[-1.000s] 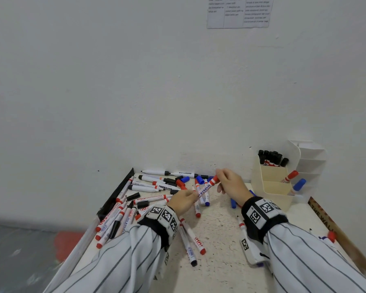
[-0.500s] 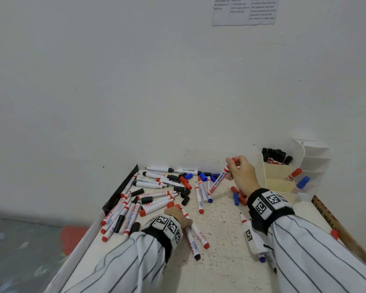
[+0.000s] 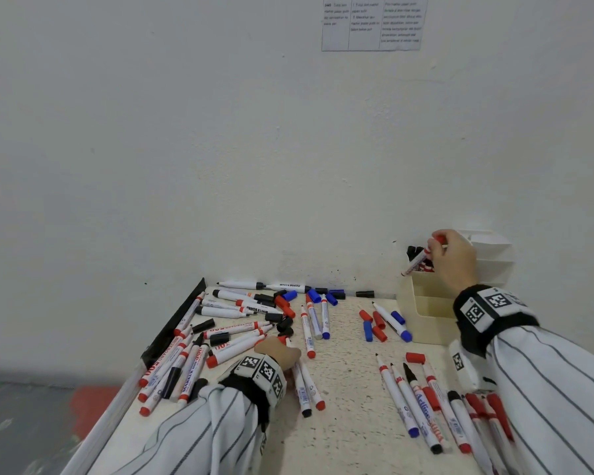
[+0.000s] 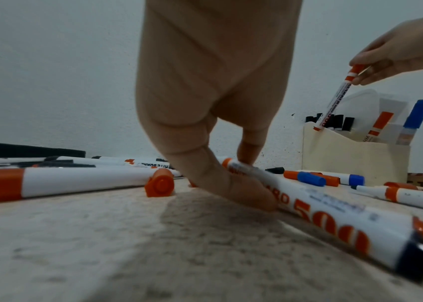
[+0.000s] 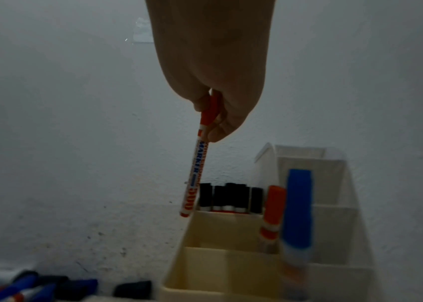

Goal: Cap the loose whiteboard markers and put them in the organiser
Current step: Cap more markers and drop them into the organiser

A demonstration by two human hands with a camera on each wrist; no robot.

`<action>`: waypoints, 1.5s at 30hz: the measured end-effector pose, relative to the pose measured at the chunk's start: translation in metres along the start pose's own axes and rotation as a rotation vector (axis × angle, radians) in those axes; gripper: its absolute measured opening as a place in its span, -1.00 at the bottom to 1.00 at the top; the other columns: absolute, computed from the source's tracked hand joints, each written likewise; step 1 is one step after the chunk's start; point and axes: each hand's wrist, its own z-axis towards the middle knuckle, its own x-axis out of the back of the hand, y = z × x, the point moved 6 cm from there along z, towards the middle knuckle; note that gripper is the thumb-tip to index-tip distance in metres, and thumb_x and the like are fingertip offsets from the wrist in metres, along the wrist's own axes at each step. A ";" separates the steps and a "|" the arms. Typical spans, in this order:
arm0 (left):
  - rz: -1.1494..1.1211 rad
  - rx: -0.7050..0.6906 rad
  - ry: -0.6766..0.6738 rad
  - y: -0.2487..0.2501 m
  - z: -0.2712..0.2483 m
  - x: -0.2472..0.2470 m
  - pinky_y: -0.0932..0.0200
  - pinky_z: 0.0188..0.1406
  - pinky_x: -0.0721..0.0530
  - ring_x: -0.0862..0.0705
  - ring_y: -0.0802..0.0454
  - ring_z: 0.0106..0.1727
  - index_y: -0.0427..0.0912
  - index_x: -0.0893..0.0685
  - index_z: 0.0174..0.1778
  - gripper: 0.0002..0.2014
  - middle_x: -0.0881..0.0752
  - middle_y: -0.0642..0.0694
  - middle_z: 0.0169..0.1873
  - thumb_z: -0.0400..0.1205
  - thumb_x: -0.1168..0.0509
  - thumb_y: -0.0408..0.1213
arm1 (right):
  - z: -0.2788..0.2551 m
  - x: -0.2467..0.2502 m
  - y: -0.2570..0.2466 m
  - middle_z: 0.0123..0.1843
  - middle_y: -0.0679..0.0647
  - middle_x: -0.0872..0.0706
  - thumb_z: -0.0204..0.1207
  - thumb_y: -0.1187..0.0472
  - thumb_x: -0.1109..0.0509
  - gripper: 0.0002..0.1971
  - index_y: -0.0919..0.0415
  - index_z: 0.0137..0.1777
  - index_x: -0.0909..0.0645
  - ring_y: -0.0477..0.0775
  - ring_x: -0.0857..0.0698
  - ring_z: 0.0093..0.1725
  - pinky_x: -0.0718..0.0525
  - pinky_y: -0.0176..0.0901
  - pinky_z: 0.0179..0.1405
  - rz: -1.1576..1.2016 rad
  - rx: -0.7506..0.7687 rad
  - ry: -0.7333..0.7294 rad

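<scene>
With the right hand (image 3: 455,258) pinching the capped red marker (image 5: 196,173) by its cap, tail just over the organiser (image 3: 426,306) rim, swing it upright over a compartment before releasing.

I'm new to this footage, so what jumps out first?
The right hand dangles a capped red marker by its cap over the back corner of the cream organiser, by the wall. On the table's left, a heap of loose markers and caps sprawls, and the left hand pinches one red marker lying there.
</scene>
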 end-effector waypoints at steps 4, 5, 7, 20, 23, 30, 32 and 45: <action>-0.086 -0.066 0.059 0.014 0.001 0.003 0.26 -0.22 -0.55 -0.63 0.06 -0.22 -0.14 -0.52 -0.25 -0.75 -0.58 -0.01 -0.37 0.62 -0.23 -0.04 | 0.004 0.013 0.014 0.17 0.38 -0.63 0.66 0.33 -0.16 -0.73 0.46 0.26 -0.54 0.30 -0.58 0.17 -0.49 -0.05 0.15 -0.067 -0.021 0.042; -0.116 -0.080 0.069 0.016 0.004 0.001 0.29 -0.27 -0.54 -0.60 0.10 -0.31 -0.12 -0.51 -0.32 -0.72 -0.56 -0.01 -0.42 0.62 -0.23 -0.04 | 0.005 0.016 0.017 0.18 0.38 -0.61 0.66 0.33 -0.14 -0.72 0.46 0.27 -0.53 0.30 -0.58 0.18 -0.50 -0.03 0.19 -0.054 -0.031 0.068; -0.171 -0.138 0.106 0.020 0.007 -0.001 0.32 -0.34 -0.52 -0.54 0.13 -0.41 -0.12 -0.50 -0.36 -0.71 -0.54 0.00 -0.46 0.64 -0.23 -0.07 | 0.006 0.020 0.022 0.22 0.37 -0.57 0.68 0.34 -0.10 -0.71 0.45 0.29 -0.50 0.30 -0.57 0.19 -0.53 0.00 0.25 -0.027 -0.042 0.124; -0.365 -0.338 0.110 0.032 -0.006 -0.010 0.25 -0.15 -0.59 -0.62 0.11 -0.17 -0.15 -0.60 0.03 -0.78 -0.67 -0.02 -0.14 0.65 -0.25 -0.08 | -0.025 -0.009 0.041 0.23 0.34 -0.55 0.63 0.41 -0.17 -0.73 0.37 0.30 -0.49 0.28 -0.57 0.16 -0.51 -0.08 0.05 -0.221 -0.062 -0.120; -0.390 -0.359 0.113 0.033 -0.009 -0.010 0.35 -0.29 -0.54 -0.57 0.17 -0.27 -0.15 -0.59 0.05 -0.80 -0.62 0.04 -0.22 0.65 -0.25 -0.09 | -0.028 -0.011 0.045 0.04 0.31 -0.63 0.60 0.41 -0.23 -0.92 0.29 0.05 -0.48 0.23 -0.62 -0.03 -0.60 -0.01 -0.06 -0.248 -0.069 -0.099; -0.408 -0.362 0.120 0.032 -0.008 -0.011 0.24 -0.14 -0.58 -0.61 0.10 -0.19 -0.17 -0.61 0.01 -0.79 -0.67 -0.05 -0.14 0.65 -0.24 -0.09 | -0.033 -0.019 0.051 0.08 0.30 -0.68 0.62 0.40 -0.19 -0.83 0.36 0.14 -0.54 0.26 -0.65 0.07 -0.61 0.04 0.15 -0.332 -0.132 -0.192; -0.397 -0.358 0.126 0.033 -0.009 -0.012 0.35 -0.28 -0.52 -0.58 0.14 -0.23 -0.18 -0.61 0.03 -0.78 -0.65 -0.02 -0.16 0.66 -0.23 -0.10 | -0.033 -0.020 0.050 0.08 0.30 -0.66 0.61 0.45 -0.16 -0.79 0.38 0.16 -0.54 0.30 -0.63 0.11 -0.58 0.07 0.22 -0.367 -0.141 -0.206; -0.470 -0.320 0.179 0.031 -0.009 -0.008 0.30 -0.30 -0.55 -0.61 0.12 -0.23 -0.10 -0.56 -0.09 -0.86 -0.71 -0.10 -0.13 0.66 -0.23 -0.12 | -0.047 -0.022 0.024 0.28 0.29 -0.39 0.51 0.31 -0.28 -0.68 0.33 0.26 -0.47 0.32 -0.54 0.14 -0.60 0.19 0.13 -0.478 -0.099 -0.031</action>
